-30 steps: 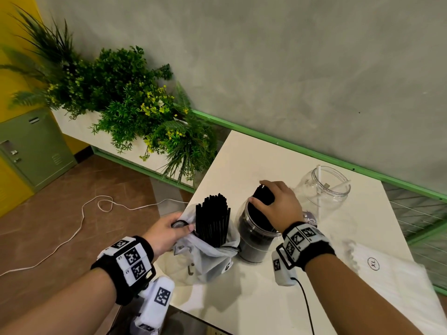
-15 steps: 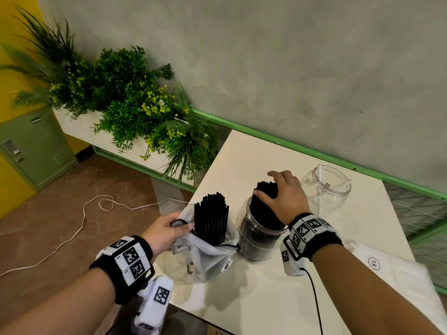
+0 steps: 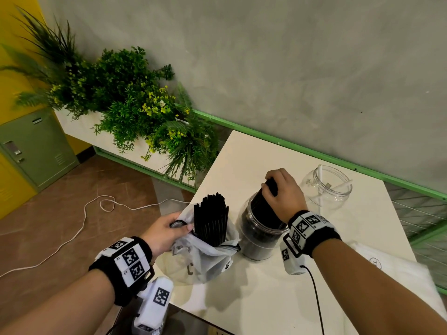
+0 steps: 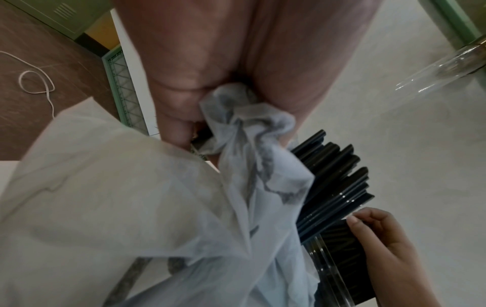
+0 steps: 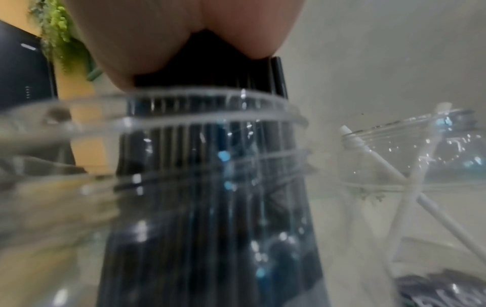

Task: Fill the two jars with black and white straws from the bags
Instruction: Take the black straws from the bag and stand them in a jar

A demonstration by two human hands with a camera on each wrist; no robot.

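A clear jar (image 3: 256,240) stands on the white table (image 3: 242,160), packed with black straws (image 5: 205,145). My right hand (image 3: 281,194) grips the top of that bundle above the jar's mouth. To its left a white bag (image 3: 205,252) holds more black straws (image 3: 211,217) standing upright. My left hand (image 3: 167,229) pinches the bag's rim (image 4: 236,116) at its left side. A second clear jar (image 3: 326,187) stands at the back right with a few white straws (image 5: 381,166) leaning inside it.
Another white bag (image 3: 396,274) lies flat on the table's right side. A planter of green plants (image 3: 135,107) stands against the wall to the left. A white cord (image 3: 79,223) lies on the brown floor beside a green cabinet (image 3: 36,148).
My right hand has risen a little and shifted right on the bundle in the jar. The left hand keeps its hold on the bag.
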